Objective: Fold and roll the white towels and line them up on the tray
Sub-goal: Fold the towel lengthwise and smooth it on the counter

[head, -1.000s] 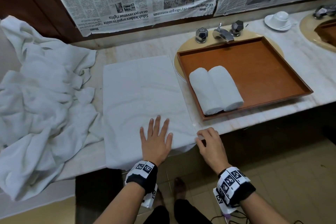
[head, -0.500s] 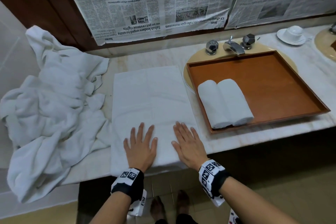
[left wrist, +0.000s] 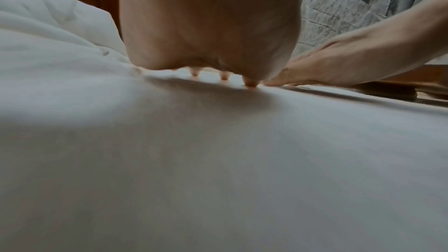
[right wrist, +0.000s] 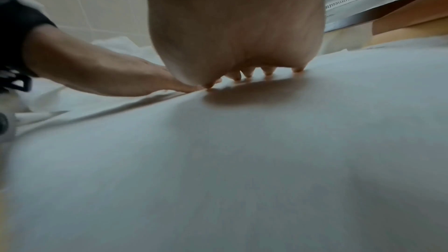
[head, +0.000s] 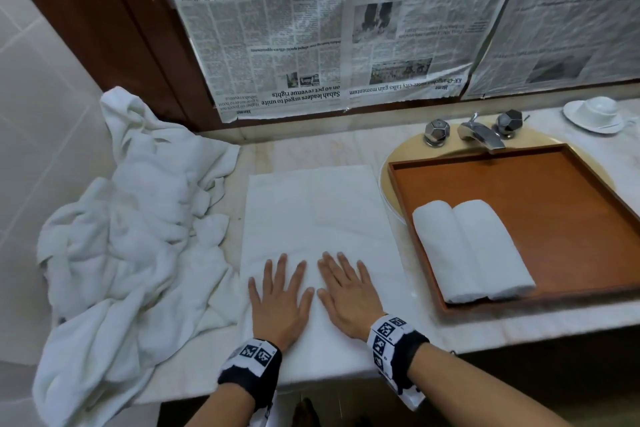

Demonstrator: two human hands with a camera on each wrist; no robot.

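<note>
wooden tray [head: 571,225] holds two rolled towels [head: 472,250] side by side at its near left. newspaper [head: 311,45] reads "sabah leaders urged to unite". left hand [head: 278,302] and right hand [head: 348,298], fingers straight, press the flat towel [head: 318,211] beside the tray.

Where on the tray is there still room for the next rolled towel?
The wooden tray is bare to the right of the two rolled towels, up to its far rim by the faucet. Its left side is full. The counter is crowded: flat towel, towel pile.
</note>
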